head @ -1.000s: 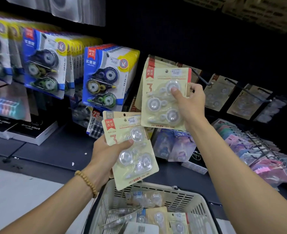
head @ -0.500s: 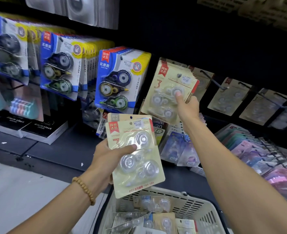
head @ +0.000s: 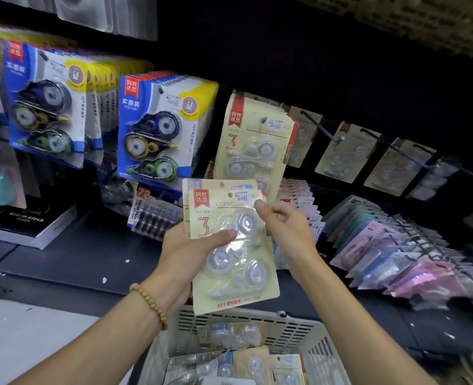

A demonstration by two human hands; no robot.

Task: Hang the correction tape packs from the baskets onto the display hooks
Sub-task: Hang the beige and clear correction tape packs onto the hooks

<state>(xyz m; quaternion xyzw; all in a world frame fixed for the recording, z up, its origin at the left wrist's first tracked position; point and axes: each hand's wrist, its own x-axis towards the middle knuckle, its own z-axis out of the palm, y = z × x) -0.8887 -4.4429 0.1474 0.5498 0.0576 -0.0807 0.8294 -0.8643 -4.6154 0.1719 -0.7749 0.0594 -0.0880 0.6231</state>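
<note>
A person's left hand [head: 185, 254], with a wooden bead bracelet [head: 149, 304] on its wrist, grasps a small stack of cream-coloured cardboard correction tape packs [head: 229, 245], each with three clear plastic dispensers under a blister; the thumb lies across the front of the top pack. The right hand [head: 285, 229] reaches in from the right, its fingers curled at the upper right corner of the stack, touching the top pack's edge; whether it actually pinches the pack cannot be told. Just below the hands, at the near edge, sits a white slotted plastic basket [head: 293, 329] holding more of the same cream packs. Farther away, a row of matching cream packs [head: 253, 140] hangs from a metal display hook [head: 263, 120], with the hook's tip showing through the front pack's hole. To the left hang blue and yellow carded packs [head: 157, 126] of dark correction tape dispensers. To the right, dim cream packs hang on further hooks [head: 321, 129], and pastel-coloured packets [head: 390, 245] stand in a wire rack.
</note>
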